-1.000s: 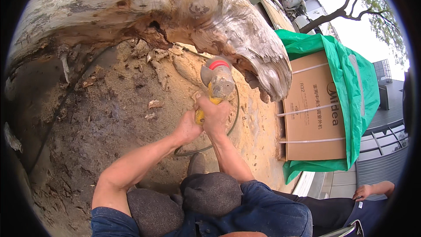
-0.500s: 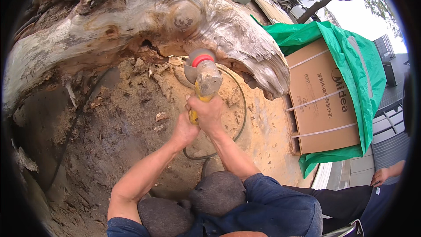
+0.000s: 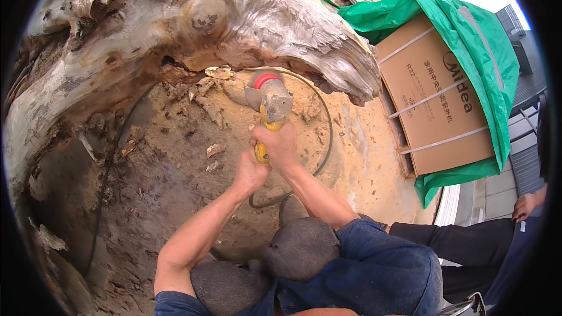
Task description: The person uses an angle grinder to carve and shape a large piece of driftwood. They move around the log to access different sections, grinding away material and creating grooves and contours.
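Note:
I hold a yellow angle grinder (image 3: pixel 273 109) with a dusty grey head and a red disc (image 3: pixel 266 79), blurred at its rim. My right hand (image 3: pixel 277 145) is wrapped round the body just behind the head. Behind it, my left hand (image 3: pixel 252 171) grips the rear end. The disc is at the lower edge of a large weathered, pale driftwood-like trunk (image 3: pixel 257 20), below its curved underside. Whether disc and wood touch, I cannot tell.
Wood chips (image 3: pixel 215 150) and pale sawdust lie on the ground under the trunk. A dark cable (image 3: pixel 329 140) loops right of the grinder. At right stands a strapped cardboard box (image 3: pixel 430 134) under a green tarp (image 3: pixel 489 52). Another person's hand (image 3: pixel 525 205) is at far right.
The view has turned, so the trunk and the box sit higher in it. My grinder has come slightly away from the trunk's lower edge, both hands keeping their grip.

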{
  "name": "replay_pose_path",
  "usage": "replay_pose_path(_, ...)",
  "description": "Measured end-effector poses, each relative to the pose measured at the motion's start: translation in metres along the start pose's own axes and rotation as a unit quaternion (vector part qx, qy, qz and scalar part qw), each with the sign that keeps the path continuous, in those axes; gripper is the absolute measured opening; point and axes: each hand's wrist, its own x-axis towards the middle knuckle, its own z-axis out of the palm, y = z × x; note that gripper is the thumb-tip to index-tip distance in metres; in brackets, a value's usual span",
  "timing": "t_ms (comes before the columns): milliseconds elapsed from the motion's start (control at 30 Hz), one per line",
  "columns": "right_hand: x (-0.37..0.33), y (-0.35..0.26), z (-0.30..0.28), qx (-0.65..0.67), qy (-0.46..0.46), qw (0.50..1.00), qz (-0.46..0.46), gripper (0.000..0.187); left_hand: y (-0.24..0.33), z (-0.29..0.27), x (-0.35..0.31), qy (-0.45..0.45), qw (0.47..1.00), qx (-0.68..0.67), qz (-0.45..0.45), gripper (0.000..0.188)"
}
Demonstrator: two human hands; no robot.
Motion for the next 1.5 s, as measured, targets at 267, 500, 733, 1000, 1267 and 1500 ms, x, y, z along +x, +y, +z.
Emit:
replay_pose_path(267, -0.021, -0.022, -0.026, -0.002, 0.104, 0.995, 0.004, 0.011, -0.017, 0.028, 0.011, -0.071, 0.997, 0.034, 0.004, 0.041)
replay_pose_path(500, -0.010, -0.004, -0.058, 0.087, 0.118, 0.989, -0.014, 0.015, 0.014, 0.043, 0.021, -0.126, 0.989, 0.071, -0.025, 0.056)
replay_pose_path(733, -0.011, -0.003, -0.057, 0.071, 0.111, 0.991, -0.021, 0.016, 0.028, 0.041, 0.017, -0.119, 0.991, 0.059, -0.017, 0.060)
replay_pose_path(1000, -0.014, -0.009, -0.043, 0.006, 0.136, 0.990, -0.022, 0.019, 0.006, 0.040, 0.023, -0.134, 0.991, 0.001, -0.006, 0.049)
replay_pose_path(1267, -0.021, 0.000, -0.057, -0.075, 0.130, 0.988, -0.044, 0.022, 0.043, 0.032, 0.009, -0.210, 0.969, -0.096, -0.086, 0.040)
replay_pose_path(1500, -0.012, -0.009, -0.051, -0.047, 0.117, 0.990, -0.057, 0.018, 0.038, 0.037, 0.019, -0.172, 0.978, -0.107, -0.044, 0.035)
